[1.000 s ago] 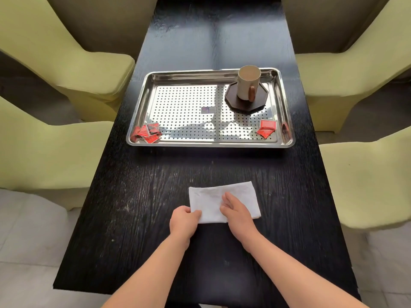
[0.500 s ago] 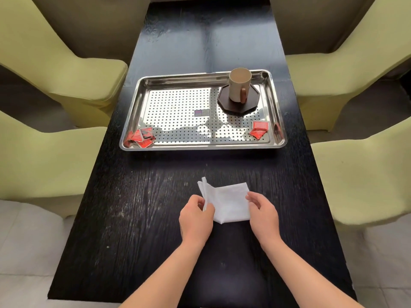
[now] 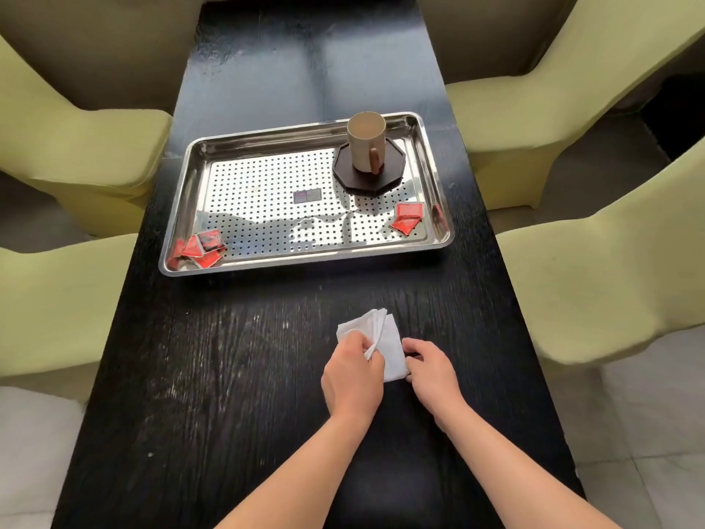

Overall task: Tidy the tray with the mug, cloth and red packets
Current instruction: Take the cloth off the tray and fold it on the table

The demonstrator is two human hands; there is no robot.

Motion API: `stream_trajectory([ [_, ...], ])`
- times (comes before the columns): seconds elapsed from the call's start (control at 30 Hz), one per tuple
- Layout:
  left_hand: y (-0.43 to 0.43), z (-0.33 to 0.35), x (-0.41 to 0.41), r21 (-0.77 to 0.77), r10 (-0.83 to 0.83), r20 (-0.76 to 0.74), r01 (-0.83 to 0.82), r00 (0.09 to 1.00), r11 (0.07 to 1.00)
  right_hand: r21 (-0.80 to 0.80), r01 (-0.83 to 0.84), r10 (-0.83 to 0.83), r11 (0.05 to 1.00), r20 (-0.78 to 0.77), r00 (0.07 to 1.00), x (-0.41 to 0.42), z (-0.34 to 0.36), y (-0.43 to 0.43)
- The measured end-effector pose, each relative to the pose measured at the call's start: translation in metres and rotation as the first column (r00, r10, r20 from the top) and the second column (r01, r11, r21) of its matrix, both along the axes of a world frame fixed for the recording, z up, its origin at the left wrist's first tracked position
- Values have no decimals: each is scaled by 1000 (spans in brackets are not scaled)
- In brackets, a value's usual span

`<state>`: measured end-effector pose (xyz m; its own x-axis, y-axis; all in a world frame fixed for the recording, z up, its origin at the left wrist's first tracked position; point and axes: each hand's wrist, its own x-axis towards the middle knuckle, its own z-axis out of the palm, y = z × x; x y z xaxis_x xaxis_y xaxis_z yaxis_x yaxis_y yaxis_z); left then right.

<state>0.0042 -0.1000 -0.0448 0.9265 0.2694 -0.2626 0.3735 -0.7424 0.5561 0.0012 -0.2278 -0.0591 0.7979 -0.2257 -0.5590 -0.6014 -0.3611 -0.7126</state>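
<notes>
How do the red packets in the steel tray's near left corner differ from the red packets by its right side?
The left red packets number at least three, overlapping; the right red packets are two. The left ones show a dark-printed face; the right ones look plain red. The left ones sit tight in the corner of the perforated steel tray; the right ones lie nearer the beige mug. All lie inside the tray.

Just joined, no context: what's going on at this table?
A person holds a partly folded white cloth on the black table. The left hand grips its folded edge; the right hand pinches the other side. On the metal tray, a mug stands on a dark coaster, and red packets lie in both near corners.
</notes>
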Motion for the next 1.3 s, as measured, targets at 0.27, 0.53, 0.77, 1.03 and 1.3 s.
stream_trajectory([
  [0.27,-14,-7,3,62,-171,-45,174,984,983,12,-6,6,1000,10,1000,5,-5,-4],
  [0.53,-4,-24,-19,248,-566,45,540,823,804,-96,-86,93,992,75,993,4,-10,-4],
  [0.77,25,-48,-20,228,-680,44,655,732,720,-382,-262,318,886,90,944,0,-19,-4],
  [1.03,31,-72,11,376,-709,-105,688,697,621,-547,-322,442,772,98,892,-5,-21,-5],
  [1.3,30,-80,10,376,-698,-132,687,704,622,-647,-390,635,655,191,749,13,-17,-4],
])
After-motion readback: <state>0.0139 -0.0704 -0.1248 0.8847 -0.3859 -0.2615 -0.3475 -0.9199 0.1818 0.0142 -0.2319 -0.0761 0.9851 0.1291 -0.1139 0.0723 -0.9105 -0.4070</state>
